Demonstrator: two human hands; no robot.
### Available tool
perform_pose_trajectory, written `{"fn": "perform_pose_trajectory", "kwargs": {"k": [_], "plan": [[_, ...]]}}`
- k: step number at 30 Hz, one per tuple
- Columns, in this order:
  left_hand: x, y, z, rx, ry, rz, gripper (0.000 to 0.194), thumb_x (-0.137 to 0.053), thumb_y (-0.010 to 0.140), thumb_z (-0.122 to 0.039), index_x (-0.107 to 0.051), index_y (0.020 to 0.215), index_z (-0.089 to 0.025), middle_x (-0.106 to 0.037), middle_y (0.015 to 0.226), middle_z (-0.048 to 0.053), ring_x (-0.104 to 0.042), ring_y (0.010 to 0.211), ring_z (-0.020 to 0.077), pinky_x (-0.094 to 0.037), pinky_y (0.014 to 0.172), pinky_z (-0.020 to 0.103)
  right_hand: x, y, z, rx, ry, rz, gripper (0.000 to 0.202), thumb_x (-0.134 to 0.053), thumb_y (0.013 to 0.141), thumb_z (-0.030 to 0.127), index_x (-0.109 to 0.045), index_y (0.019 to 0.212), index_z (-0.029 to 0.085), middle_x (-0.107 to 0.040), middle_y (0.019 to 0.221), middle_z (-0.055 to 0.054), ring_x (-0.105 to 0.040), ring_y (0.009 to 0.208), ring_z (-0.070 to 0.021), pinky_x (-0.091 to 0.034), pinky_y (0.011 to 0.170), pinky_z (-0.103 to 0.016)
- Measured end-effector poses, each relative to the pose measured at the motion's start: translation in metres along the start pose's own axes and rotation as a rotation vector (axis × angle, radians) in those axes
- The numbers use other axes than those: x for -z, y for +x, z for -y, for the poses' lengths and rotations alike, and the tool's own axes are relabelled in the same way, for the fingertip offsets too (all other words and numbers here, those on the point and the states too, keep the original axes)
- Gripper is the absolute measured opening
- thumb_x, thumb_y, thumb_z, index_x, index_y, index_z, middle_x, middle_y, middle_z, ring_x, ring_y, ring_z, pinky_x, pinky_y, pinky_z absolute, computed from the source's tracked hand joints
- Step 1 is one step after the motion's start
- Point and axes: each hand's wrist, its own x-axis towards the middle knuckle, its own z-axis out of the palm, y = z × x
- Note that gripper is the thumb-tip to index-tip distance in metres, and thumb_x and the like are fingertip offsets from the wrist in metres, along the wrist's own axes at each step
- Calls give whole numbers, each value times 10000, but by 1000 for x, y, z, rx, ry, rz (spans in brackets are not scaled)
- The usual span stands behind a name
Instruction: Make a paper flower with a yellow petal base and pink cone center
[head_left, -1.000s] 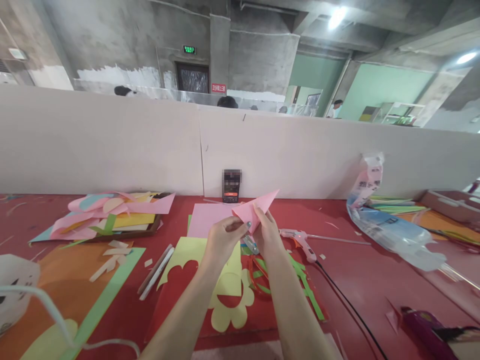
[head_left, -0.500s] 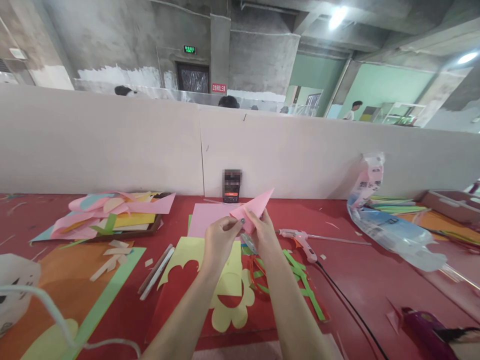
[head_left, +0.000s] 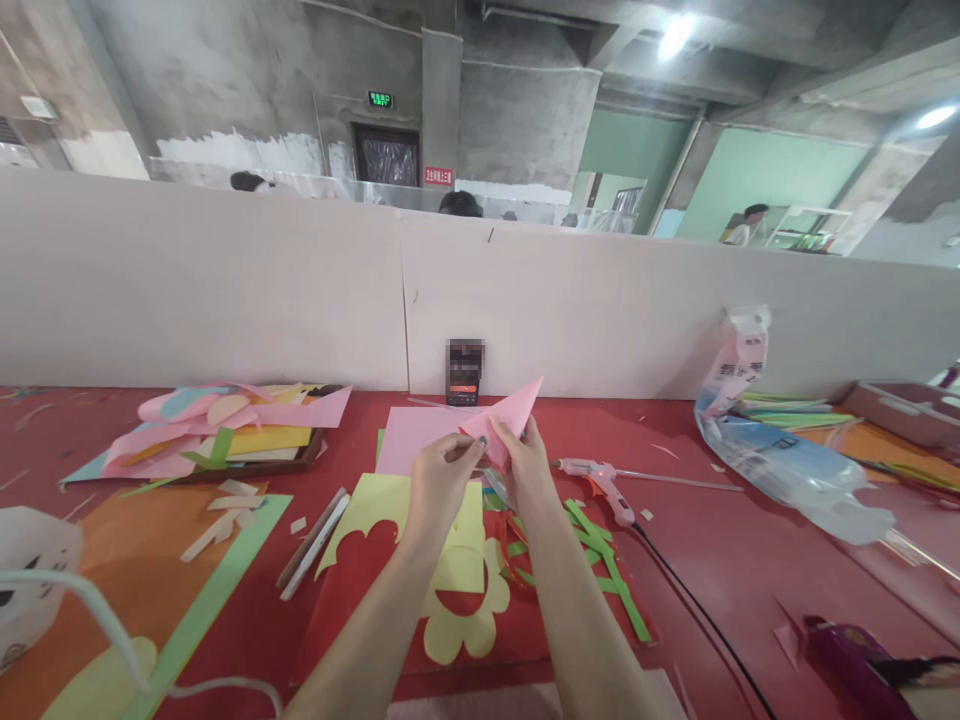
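Note:
A folded piece of pink paper [head_left: 517, 408] is held up above the table, its pointed end rising to the right. My right hand [head_left: 523, 455] is closed on it, thumb on the near face. My left hand [head_left: 442, 475] pinches at the paper's lower left edge, with a small dark round spot by its fingertips that I cannot make out. Below my hands lie cut yellow paper [head_left: 371, 505] and a yellow flower-shaped cutout [head_left: 461, 638]. Flat behind my left hand is a pink sheet [head_left: 401, 428].
To the right lie a pink glue gun [head_left: 604, 482] with its cord and green paper strips [head_left: 611, 560]. Two pens [head_left: 319, 545] and a tray of paper scraps [head_left: 225, 430] are on the left. A phone [head_left: 464, 372] leans on the white partition [head_left: 300, 290]; a plastic bag [head_left: 795, 475] lies right.
The pink paper has shifted and tilted very slightly, its tip moving a little left. Both hands keep their hold. A person beyond the partition has moved to the right.

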Motion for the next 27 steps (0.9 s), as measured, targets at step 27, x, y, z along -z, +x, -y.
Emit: {"fn": "perform_pose_trajectory", "kwargs": {"k": [27], "plan": [[5,4,-4,150,-109,37,193,-648,675,-302,-648,674,-110,-690,647,75,-655,571,156,-542,574,236,1,-1,12,35,47,176,344,-642,715,202,-504,1027,247,-626,1014,-22,-590,926,-165,-482,815,-314]]}}
